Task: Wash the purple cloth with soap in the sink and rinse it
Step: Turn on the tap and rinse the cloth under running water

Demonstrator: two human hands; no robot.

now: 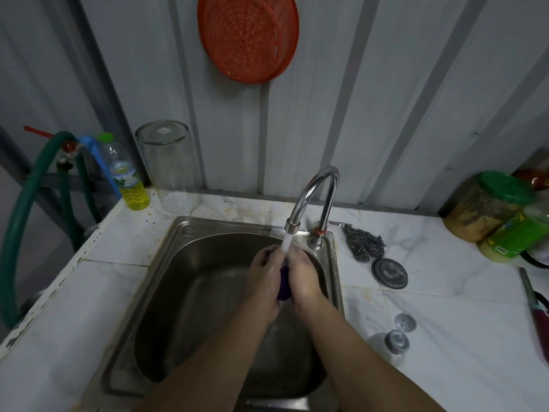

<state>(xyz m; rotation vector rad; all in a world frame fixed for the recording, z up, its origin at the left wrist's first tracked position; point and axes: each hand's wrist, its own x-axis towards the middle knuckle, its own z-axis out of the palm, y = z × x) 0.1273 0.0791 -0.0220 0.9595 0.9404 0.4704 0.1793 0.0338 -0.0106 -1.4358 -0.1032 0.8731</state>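
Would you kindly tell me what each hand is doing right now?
Left hand: closed on the purple cloth under the tap's water stream.
Right hand: closed on the same cloth.

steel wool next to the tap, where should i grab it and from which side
Pinch the steel wool across its wide, bulky end nearest the round lid, coming straight down from above. It lies flat and loose on the counter, tapering to a thin tail toward the tap, so the tail would probably just stretch, and the tap base crowds that side.

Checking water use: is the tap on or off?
On: a white stream runs from the tap onto the cloth between both hands.
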